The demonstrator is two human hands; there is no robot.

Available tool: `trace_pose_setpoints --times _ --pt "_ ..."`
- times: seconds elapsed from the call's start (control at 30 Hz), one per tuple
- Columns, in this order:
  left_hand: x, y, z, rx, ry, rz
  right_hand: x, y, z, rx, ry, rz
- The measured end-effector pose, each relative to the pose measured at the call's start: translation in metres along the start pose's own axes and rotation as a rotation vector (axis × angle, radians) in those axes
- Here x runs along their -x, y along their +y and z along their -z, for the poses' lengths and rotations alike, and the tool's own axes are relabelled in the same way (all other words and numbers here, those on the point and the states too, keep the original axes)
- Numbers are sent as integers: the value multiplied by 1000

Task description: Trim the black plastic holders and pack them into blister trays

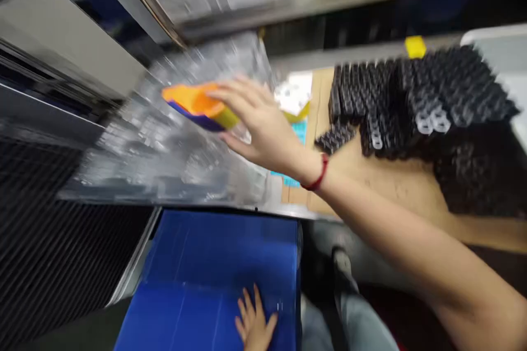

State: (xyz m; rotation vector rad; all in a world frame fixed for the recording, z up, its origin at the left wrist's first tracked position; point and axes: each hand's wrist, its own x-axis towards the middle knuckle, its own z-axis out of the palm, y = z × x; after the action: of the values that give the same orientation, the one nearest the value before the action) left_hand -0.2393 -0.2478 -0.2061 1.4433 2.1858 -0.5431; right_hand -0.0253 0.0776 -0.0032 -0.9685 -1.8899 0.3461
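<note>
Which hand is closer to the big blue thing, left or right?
Left. The left hand is spread flat on the big blue thing; the right hand is farther off, by the clear plastic.

a metal-edged table point(274, 197) held clear plastic packaging point(164, 148), brown cardboard point(395, 184) and stacked black ridged parts point(370, 88).

The only view looks forward and steeply down from the person's head (tilted and blurred), over the workbench point(272, 197) and blue box point(218, 263).
</note>
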Motion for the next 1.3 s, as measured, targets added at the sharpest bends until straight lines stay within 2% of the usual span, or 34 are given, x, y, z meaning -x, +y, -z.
trace_pose_setpoints --times 0.07,0.1,0.13,0.17,0.23,0.3,0.33,0.37,0.4,0.43,0.47,0.53,0.57,0.63,0.7,0.77,0.87,0.97,1.07,1.3 --pt "5 -11 -20 -46 -70 54 69 -6 16 -90 179 -47" --pt "8 -15 -30 -66 -90 57 114 -10 22 -122 260 -134" --pt "10 -17 -38 -83 -98 37 164 -15 24 -131 303 -293" --pt "10 -16 -43 -100 -95 3 219 -22 23 -157 297 -554" --pt "6 -5 -45 -125 -56 -103 332 -44 7 -128 260 -951" --pt "-7 20 -35 -103 39 -301 436 -72 -24 -148 249 -1261" --pt "-15 39 -28 -33 140 -458 479 -87 -43 -193 243 -1392" --pt "-24 62 -23 -6 164 -632 516 -101 -63 -262 233 -1506" --pt "-33 86 -19 -43 115 -783 545 -112 -85 -337 233 -1610" --pt "-42 112 -20 -147 -5 -885 567 -121 -106 -413 241 -1705" --pt "-50 138 -24 -310 -154 -921 584 -127 -126 -489 257 -1791" --pt "-68 184 -48 -610 -421 -925 604 -128 -164 -627 314 -1939" --pt "-77 202 -66 -722 -512 -916 610 -124 -182 -687 352 -2002" --pt "-96 223 -108 -902 -633 -893 618 -112 -212 -789 435 -2104" --pt "-115 230 -149 -1068 -702 -861 625 -99 -236 -867 514 -2175" --pt "-131 225 -184 -1195 -741 -837 631 -90 -255 -926 583 -2222" --pt "-146 208 -220 -1325 -773 -820 638 -83 -277 -1005 663 -2263" --pt "-152 188 -242 -1416 -772 -820 641 -76 -294 -1072 723 -2291" --pt "-154 174 -255 -1467 -742 -836 642 -66 -309 -1095 766 -2326" --pt "-153 163 -264 -1480 -673 -858 641 -52 -327 -1042 709 -2432"
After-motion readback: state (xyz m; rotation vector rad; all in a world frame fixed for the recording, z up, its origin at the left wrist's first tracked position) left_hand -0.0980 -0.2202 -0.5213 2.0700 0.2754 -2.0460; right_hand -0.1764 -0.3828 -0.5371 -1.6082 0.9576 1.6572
